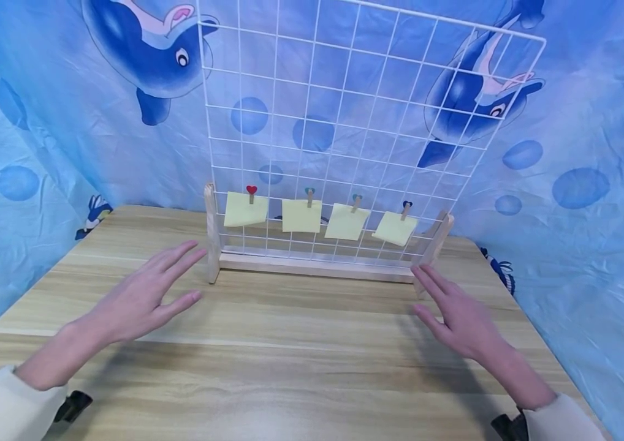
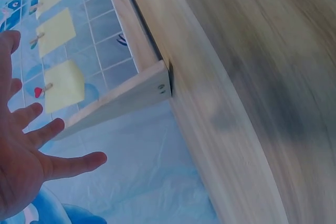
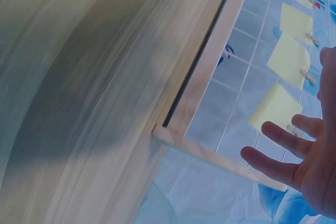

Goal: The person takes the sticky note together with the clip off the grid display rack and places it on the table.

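Observation:
A white wire grid (image 1: pixel 345 122) stands upright in a wooden base (image 1: pixel 312 264) on the table. Along its lower part hang several yellow paper notes (image 1: pixel 301 216), each under a small wooden clip with a heart; the leftmost heart clip (image 1: pixel 251 191) is red, the rightmost heart clip (image 1: pixel 407 208) dark blue. My left hand (image 1: pixel 143 297) hovers near the base's left end with fingers spread and nothing held. Near the right end is my right hand (image 1: pixel 461 315), fingers extended and likewise holding nothing. Both wrist views show spread fingers in front of the grid.
The wood-grain table (image 1: pixel 290 367) extends around the stand. Behind and at both sides hangs a blue curtain (image 1: pixel 593 245) printed with dolphins and bubbles. Black devices (image 1: pixel 73 406) are strapped at both wrists, by the white sleeves.

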`<state>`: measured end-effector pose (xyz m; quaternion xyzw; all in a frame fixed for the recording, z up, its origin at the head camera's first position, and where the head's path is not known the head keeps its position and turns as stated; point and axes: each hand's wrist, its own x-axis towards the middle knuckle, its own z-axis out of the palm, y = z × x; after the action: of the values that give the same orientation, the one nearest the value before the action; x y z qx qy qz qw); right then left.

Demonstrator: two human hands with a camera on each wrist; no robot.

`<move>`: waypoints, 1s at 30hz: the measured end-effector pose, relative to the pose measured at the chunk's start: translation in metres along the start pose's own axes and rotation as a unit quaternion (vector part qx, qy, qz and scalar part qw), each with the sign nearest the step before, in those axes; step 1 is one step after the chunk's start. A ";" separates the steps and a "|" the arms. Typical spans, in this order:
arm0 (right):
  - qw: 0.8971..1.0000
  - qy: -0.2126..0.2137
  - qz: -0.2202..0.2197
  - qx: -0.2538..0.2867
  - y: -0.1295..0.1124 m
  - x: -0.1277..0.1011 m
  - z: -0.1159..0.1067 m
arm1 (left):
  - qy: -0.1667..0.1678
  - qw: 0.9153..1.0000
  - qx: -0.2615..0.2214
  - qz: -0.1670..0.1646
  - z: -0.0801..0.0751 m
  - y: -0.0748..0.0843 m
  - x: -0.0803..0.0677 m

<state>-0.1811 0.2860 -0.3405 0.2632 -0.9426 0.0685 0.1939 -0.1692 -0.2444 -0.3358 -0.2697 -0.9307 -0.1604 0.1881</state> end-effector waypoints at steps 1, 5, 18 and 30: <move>1.000 0.006 -0.003 0.002 -0.001 0.002 0.001 | 0.003 1.000 -0.002 0.000 0.002 0.000 0.001; 0.999 0.027 -0.018 0.006 -0.007 0.008 0.003 | 0.011 1.000 -0.008 -0.002 0.006 0.002 0.005; 0.996 0.069 -0.039 0.042 -0.024 0.026 0.013 | 0.039 0.996 -0.074 -0.032 0.017 0.005 0.010; 0.990 0.085 -0.068 0.086 -0.046 0.048 0.018 | 0.001 0.976 -0.199 -0.094 0.029 0.004 0.019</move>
<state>-0.2008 0.2196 -0.3360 0.3352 -0.8934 0.1583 0.2540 -0.1896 -0.2210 -0.3518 -0.2132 -0.9010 -0.3596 0.1161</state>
